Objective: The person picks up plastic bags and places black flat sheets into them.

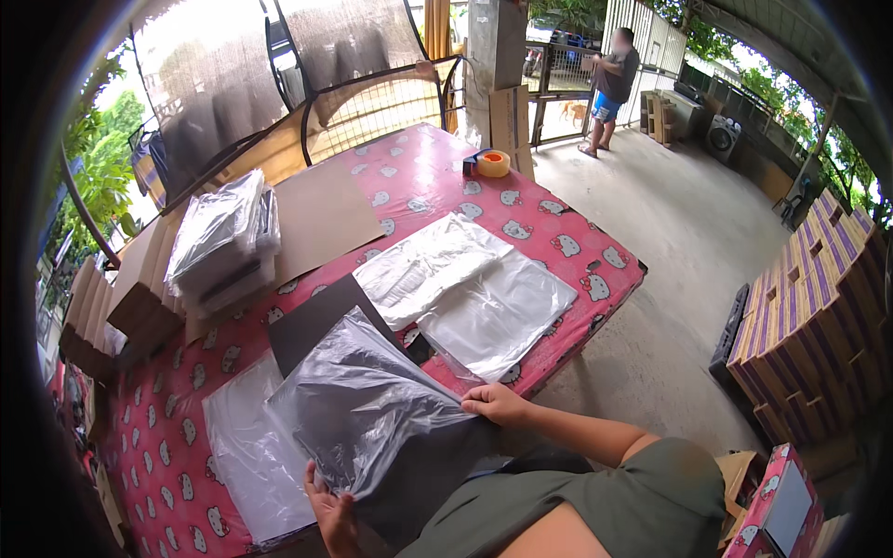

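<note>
A clear plastic bag (358, 386) with a dark grey flat sheet inside stretches between my hands at the table's near edge. My right hand (498, 405) is closed in a pinch on its right edge. At its lower left edge, my left hand (333, 511) rests against the plastic with fingers and thumb apart. Another dark sheet (316, 312) lies partly under the bag. Stacked clear bags (246, 446) are to the left, and two piles of bags, one whitish (428, 265) and one clear (507, 312), lie beyond the right hand.
The table (167, 418) wears a pink patterned cover. On it are packed bundles (223, 232), brown cardboard (321, 219), folded cartons (144, 279) and a tape roll (492, 164). Stacked cartons (809, 316) stand at right. A person (611, 88) stands far off near a gate.
</note>
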The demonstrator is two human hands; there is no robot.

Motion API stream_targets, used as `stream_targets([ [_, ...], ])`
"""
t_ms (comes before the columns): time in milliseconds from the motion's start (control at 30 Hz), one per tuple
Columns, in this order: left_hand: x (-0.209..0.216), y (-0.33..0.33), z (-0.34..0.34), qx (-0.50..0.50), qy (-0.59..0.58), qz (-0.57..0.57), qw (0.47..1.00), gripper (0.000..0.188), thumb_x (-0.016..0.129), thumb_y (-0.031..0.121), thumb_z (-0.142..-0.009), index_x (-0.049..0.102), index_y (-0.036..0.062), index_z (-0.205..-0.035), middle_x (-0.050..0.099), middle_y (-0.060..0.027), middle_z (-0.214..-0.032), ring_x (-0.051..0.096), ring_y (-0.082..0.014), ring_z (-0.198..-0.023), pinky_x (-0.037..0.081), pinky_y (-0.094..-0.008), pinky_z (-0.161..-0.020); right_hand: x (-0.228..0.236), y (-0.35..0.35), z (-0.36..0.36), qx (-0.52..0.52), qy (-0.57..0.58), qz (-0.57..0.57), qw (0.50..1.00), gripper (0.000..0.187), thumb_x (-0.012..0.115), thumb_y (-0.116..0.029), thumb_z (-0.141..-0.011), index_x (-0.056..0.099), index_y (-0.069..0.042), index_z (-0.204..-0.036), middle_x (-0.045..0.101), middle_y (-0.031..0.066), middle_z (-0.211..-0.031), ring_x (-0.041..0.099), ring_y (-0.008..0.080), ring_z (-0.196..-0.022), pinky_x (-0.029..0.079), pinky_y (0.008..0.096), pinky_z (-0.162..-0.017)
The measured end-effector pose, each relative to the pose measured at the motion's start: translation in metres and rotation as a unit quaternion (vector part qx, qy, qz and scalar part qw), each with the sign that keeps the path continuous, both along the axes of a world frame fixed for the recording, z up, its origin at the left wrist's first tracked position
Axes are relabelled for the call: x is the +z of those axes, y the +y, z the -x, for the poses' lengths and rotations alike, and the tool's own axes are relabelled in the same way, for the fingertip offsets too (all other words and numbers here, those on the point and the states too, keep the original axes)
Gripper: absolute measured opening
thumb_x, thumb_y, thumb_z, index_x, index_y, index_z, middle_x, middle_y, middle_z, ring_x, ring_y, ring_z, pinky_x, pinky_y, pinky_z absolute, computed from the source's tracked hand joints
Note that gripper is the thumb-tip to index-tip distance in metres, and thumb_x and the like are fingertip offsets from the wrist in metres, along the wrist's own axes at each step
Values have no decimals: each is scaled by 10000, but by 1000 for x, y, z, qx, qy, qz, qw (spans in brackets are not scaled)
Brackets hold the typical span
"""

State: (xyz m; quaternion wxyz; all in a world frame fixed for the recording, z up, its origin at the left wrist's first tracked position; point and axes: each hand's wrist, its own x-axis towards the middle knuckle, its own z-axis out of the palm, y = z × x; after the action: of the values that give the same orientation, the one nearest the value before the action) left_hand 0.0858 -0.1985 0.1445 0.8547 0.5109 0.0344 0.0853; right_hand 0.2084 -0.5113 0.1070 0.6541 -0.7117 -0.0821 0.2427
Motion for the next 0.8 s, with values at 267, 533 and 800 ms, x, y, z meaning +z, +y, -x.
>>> stream_targets([
  [267, -34, 2, -8, 152, 118, -214, 958, 565, 536, -74, -729, 304, 26, -1235, 513, -153, -1026, 525, -197, -932, 401, -245, -808, 22, -2, 20, 42, 86, -140, 985, 399, 581, -59, -805, 431, 26, -1165, 589, 90, -997, 530, 114, -940, 429, 254, -803],
  [533, -54, -16, 70, 216, 157, -251, 930, 504, 350, -58, -801, 297, 39, -1293, 466, -190, -1181, 516, -124, -873, 380, -198, -705, 32, -26, 55, -13, 1, 98, 995, 360, 505, -139, -851, 447, -52, -1195, 602, 80, -719, 533, 72, -491, 432, 217, -464],
  [800, -62, -42, 80, 376, 31, -357, 854, 466, 269, -57, -769, 405, -49, -1215, 411, -156, -1278, 376, -256, -1197, 295, -310, -972, 28, 9, 45, -55, -299, 144, 942, 574, 618, -124, -774, 303, -65, -1251, 568, 77, -675, 568, 190, -605, 451, 292, -578],
])
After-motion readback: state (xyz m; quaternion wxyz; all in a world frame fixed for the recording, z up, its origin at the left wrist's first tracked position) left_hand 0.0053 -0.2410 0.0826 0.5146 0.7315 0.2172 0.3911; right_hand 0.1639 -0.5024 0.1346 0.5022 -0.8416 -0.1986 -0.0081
